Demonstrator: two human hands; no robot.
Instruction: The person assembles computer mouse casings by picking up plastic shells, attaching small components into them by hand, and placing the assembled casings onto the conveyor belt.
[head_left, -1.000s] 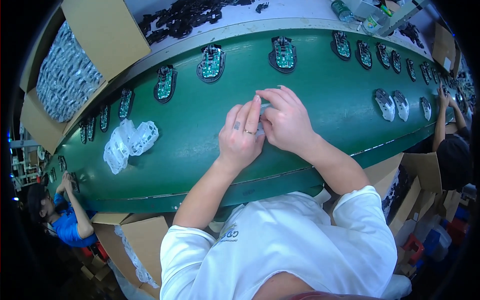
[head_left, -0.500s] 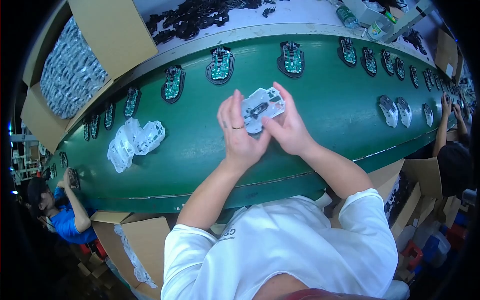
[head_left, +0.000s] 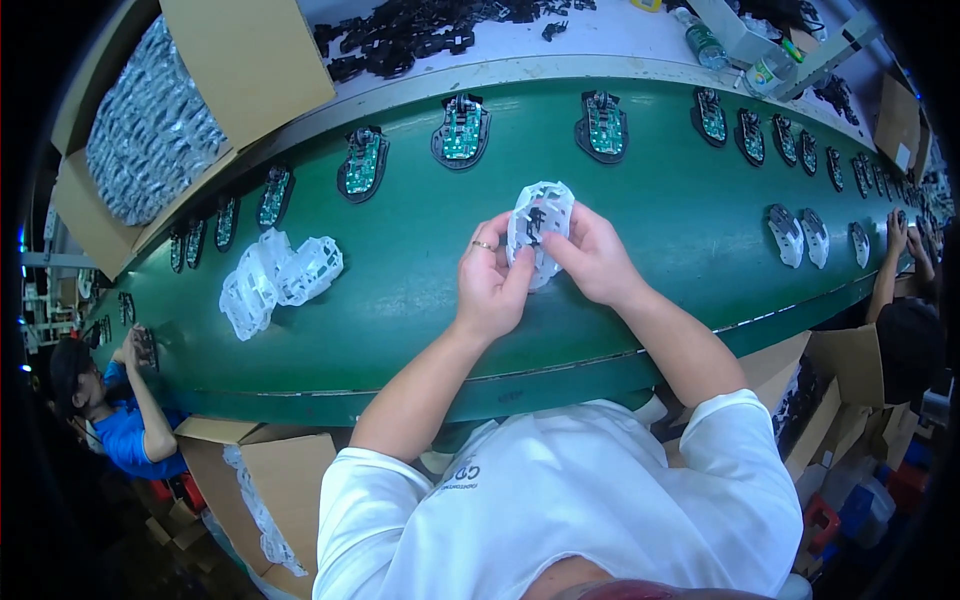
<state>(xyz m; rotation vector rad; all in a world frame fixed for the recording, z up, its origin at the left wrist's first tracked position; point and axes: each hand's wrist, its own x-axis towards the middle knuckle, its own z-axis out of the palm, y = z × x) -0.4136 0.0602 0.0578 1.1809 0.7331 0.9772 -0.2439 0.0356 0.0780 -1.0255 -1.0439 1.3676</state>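
Note:
A white plastic mouse shell [head_left: 541, 265] with a black part [head_left: 535, 222] in its middle is held upright between my two hands above the green belt. My left hand [head_left: 491, 285] grips its left edge, thumb on the lower face. On the right edge my right hand [head_left: 596, 258] closes, its thumb pressing near the black part. Several white shells [head_left: 262, 280] lie in a loose pile to the left. Along the far side runs a row of black mouse bases with green circuit boards, one [head_left: 603, 128] straight beyond my hands.
At the far left, an open carton [head_left: 250, 60] holds many wrapped pale pieces. Black parts [head_left: 400, 40] are heaped on the white ledge behind the belt. Finished-looking shells [head_left: 785, 236] lie at the right. Co-workers sit at both ends; another carton [head_left: 290, 480] stands below at left.
The shell has been turned from a sideways tilt to upright, its inner side with the black part facing me. Both hands have shifted their grip to its side edges.

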